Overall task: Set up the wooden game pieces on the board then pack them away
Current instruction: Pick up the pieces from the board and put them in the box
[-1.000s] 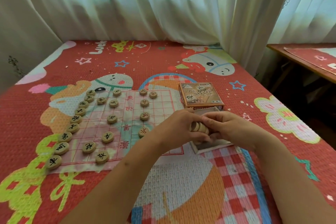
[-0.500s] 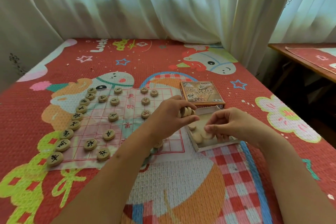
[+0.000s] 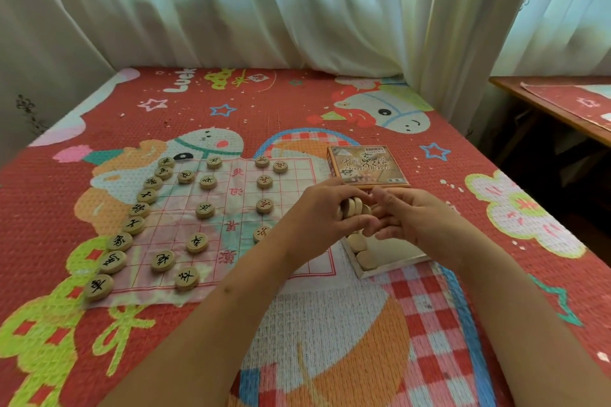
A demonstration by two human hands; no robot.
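Head-worn — forward, downward, close

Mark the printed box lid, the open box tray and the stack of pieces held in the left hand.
printed box lid point(image 3: 367, 166), head view, centre of its printed top.
open box tray point(image 3: 393, 267), head view, its near rim.
stack of pieces point(image 3: 353, 206), head view, rim of a middle disc.

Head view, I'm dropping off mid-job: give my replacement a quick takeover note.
Hands: left hand grips a stack of pieces; right hand pinches its end.
Things: box tray under the hands holds a few loose pieces; lid behind it.
Done: board left half looks fully set, right half has a few.
Left: place the rest, then pack everything away.
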